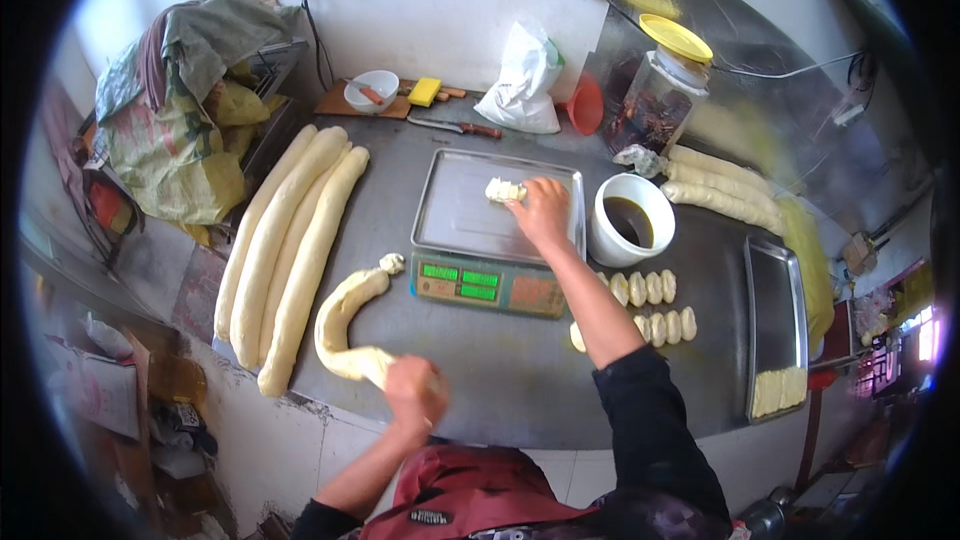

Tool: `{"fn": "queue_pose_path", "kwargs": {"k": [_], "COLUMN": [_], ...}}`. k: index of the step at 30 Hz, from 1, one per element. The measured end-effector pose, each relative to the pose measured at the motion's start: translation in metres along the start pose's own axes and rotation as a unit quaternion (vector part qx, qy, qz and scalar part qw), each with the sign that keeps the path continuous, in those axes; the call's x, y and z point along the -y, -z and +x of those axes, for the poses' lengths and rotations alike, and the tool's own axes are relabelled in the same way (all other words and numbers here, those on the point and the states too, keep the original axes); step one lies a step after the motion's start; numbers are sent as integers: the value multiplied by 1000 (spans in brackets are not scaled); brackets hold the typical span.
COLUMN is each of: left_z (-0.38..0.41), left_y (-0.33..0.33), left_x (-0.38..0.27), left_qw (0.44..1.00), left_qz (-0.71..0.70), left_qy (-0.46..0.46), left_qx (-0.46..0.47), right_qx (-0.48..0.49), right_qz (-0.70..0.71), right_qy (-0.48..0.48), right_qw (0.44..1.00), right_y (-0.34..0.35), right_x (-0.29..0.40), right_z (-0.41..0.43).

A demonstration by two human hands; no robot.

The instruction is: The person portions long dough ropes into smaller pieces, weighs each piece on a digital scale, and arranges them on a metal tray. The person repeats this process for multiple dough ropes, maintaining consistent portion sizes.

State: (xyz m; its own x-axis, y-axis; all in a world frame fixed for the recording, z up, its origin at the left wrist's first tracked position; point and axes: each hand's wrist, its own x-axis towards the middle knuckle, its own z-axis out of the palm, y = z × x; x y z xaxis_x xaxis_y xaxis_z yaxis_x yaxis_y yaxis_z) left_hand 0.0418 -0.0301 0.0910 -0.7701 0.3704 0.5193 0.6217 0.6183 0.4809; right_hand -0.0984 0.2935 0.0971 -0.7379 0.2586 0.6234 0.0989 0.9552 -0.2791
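Observation:
My left hand (415, 394) is closed around the near end of a curved dough rope (335, 324), which bends back across the metal table. At the rope's far end sits a small lump of dough (391, 263). Over the steel pan of a digital scale (465, 217), my right hand (545, 211) has its thumb and fingers around the right end of a pale dough piece (502, 190). Green digits glow on the scale's display (459, 281). Partly behind my right forearm, small dough pieces (654, 287) lie in two rows.
Several long dough rolls (292, 247) lie on the left. Right of the scale stands a white bucket (657, 204) of dark liquid. A knife (454, 127), white bag (523, 82), red funnel (585, 105) and jar (660, 101) line the back. A metal tray (776, 300) holds flat dough (780, 391) at right.

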Motion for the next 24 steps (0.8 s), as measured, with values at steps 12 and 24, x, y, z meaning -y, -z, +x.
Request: {"fn": "queue_pose_path", "kwargs": {"k": [12,24], "left_z": [-15,-7], "left_y": [-81,-58], "left_x": [2,24], "left_qw": [938,875], "left_qz": [30,152], "left_qy": [-128,-150], "left_qx": [322,435], "right_qx": [48,39], "right_qz": [668,-162], "right_qy": [-374,-427], "right_qw": [641,889], "right_y": [80,183], "right_x": [-99,-344], "right_z": [-144,-301]}}
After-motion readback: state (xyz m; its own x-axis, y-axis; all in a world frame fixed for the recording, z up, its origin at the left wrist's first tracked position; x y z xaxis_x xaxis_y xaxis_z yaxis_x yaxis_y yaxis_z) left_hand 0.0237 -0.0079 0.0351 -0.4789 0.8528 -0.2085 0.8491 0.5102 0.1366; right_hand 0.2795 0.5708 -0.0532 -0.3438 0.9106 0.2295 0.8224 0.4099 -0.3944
